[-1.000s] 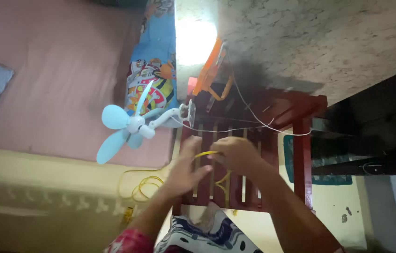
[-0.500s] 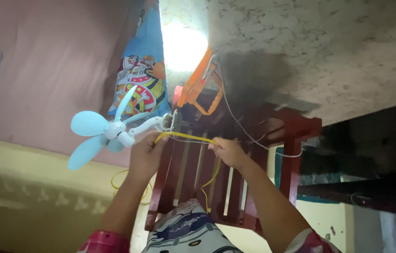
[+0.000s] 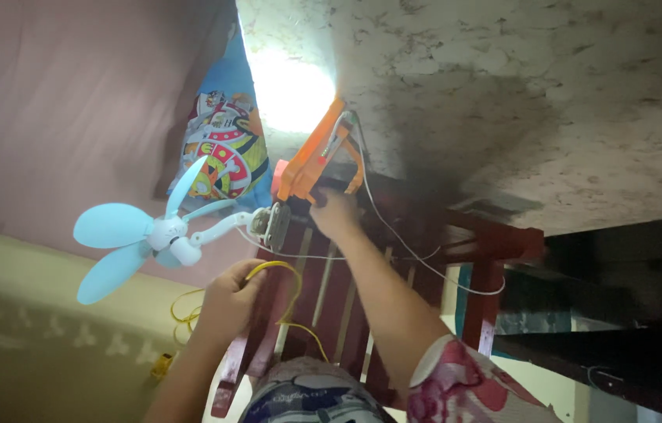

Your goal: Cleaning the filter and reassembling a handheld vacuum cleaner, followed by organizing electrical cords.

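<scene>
My left hand (image 3: 231,291) grips a thin yellow cable (image 3: 288,276) over the left edge of a dark red slatted wooden stool (image 3: 495,243). The cable loops off the stool side and hangs in coils (image 3: 182,309) lower left. My right hand (image 3: 334,213) is stretched forward to the stool's far edge, touching the base of an orange lamp-like device (image 3: 311,160). Whether its fingers close on the device is hidden. A small light-blue clip fan (image 3: 139,235) is clamped to the stool's left corner.
A thin white cord (image 3: 417,254) runs from the orange device across the stool. A bright light patch glows on the speckled floor (image 3: 542,94). A bed with pink sheet (image 3: 72,102) and a cartoon-print pillow (image 3: 221,145) lie left. Dark furniture stands at right.
My right hand let go of the yellow cable and reached forward to the orange device. My left hand kept the cable and dropped slightly. The camera view shifted forward.
</scene>
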